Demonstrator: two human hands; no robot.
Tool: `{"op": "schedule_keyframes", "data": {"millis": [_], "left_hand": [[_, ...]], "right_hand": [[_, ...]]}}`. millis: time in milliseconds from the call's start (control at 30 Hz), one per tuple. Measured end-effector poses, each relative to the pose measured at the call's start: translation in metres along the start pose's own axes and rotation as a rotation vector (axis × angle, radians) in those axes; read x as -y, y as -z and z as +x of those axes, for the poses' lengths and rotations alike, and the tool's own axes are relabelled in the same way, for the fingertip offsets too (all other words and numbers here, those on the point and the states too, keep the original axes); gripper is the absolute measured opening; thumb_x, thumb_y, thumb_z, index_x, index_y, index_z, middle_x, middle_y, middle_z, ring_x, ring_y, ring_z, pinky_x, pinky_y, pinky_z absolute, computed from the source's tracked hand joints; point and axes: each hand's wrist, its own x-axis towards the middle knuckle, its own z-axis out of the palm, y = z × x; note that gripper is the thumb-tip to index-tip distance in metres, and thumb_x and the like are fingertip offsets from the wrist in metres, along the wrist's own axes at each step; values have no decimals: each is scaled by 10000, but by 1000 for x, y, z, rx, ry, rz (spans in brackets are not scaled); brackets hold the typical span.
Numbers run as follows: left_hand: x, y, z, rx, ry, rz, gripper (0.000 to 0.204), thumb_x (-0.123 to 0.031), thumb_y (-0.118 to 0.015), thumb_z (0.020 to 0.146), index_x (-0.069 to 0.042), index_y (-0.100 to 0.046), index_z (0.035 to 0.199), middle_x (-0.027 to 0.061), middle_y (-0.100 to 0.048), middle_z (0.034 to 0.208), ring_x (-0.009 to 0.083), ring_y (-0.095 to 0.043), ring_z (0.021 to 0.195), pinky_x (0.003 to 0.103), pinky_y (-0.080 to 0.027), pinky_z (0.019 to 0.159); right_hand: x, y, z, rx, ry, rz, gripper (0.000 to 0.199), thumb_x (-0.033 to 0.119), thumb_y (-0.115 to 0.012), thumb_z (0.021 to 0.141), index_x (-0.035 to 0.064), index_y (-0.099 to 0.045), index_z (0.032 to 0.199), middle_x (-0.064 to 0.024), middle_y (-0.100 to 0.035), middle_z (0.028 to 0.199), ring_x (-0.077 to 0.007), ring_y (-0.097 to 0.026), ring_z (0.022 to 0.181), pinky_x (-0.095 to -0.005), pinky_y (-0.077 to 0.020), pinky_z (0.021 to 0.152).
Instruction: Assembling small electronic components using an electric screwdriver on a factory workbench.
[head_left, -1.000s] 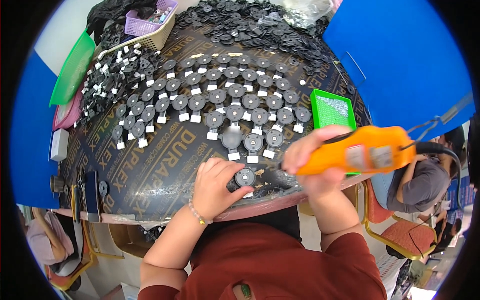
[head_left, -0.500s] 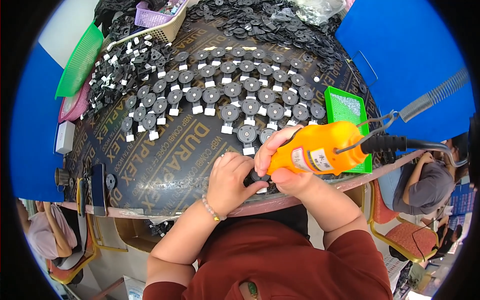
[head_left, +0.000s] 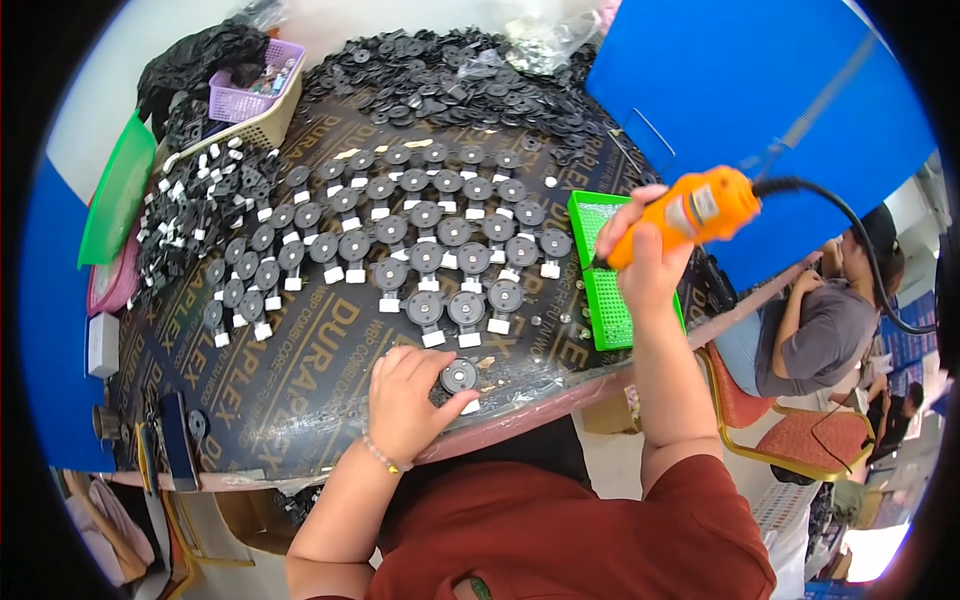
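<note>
My left hand (head_left: 408, 398) is at the table's near edge, thumb and fingers closed around a round black plastic part (head_left: 459, 377) with a white block at its near end. The part lies flat on the table. My right hand (head_left: 648, 255) is wrapped around an orange electric screwdriver (head_left: 697, 212) with a black cord. Its dark tip points down and left, over the left rim of a shallow green tray (head_left: 612, 318). Small shiny pieces lie in the tray, too small to make out. Beyond my left hand, several similar black disc parts (head_left: 425, 306) with white blocks stand in curved rows.
A heap of black discs (head_left: 440, 85) lies at the back. Black-and-white pieces (head_left: 205, 205) are piled at left, near a green basket (head_left: 118, 190) and a purple basket (head_left: 238, 104). A blue panel (head_left: 740, 110) stands at right; another person (head_left: 820, 330) sits beyond it.
My right hand has carried the screwdriver away from the black part, up and right to the green tray. The left hand stays on the part. The whole view has shifted.
</note>
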Motion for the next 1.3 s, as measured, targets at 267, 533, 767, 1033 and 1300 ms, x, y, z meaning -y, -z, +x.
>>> {"op": "schedule_keyframes", "data": {"millis": [267, 533, 767, 1033, 1300], "left_hand": [[-1, -1, 3, 5, 0, 4, 431, -326, -814, 646, -71, -666, 961, 49, -653, 924, 264, -572, 919, 387, -423, 813], [-1, -1, 3, 18, 3, 14, 437, -315, -817, 640, -72, -664, 969, 51, -651, 925, 264, -572, 914, 390, -419, 815], [1, 2, 2, 39, 6, 3, 532, -354, -818, 629, -73, -651, 1048, 55, -645, 1005, 268, -559, 955, 393, -417, 844], [4, 4, -1, 26, -30, -2, 542, -343, -824, 615, -80, -652, 1057, 44, -627, 1040, 254, -545, 968, 385, -420, 849], [5, 1, -2, -2, -54, 30, 495, -301, -812, 623, -94, -658, 1046, 41, -625, 1000, 243, -551, 953, 383, -419, 831]], "right_hand": [[-37, 56, 10, -135, -129, -199, 292, 196, -629, 906, 36, -453, 1076, -40, -557, 725, -124, -558, 580, -252, -455, 556], [-38, 55, 6, -128, -136, -210, 336, 209, -664, 891, 37, -452, 1087, -41, -563, 749, -115, -563, 600, -247, -461, 562], [-14, 47, 10, -134, 19, -96, 400, 340, -608, 923, 26, -456, 1118, -60, -536, 724, -158, -533, 569, -286, -461, 534], [35, -61, -54, 342, -181, 499, 558, 368, -739, 823, 77, -435, 1190, -98, -586, 782, -187, -586, 662, -306, -493, 592], [13, -93, -78, 469, -270, 453, 535, 411, -718, 820, 70, -413, 1097, -94, -572, 749, -188, -592, 623, -326, -511, 582]]}}
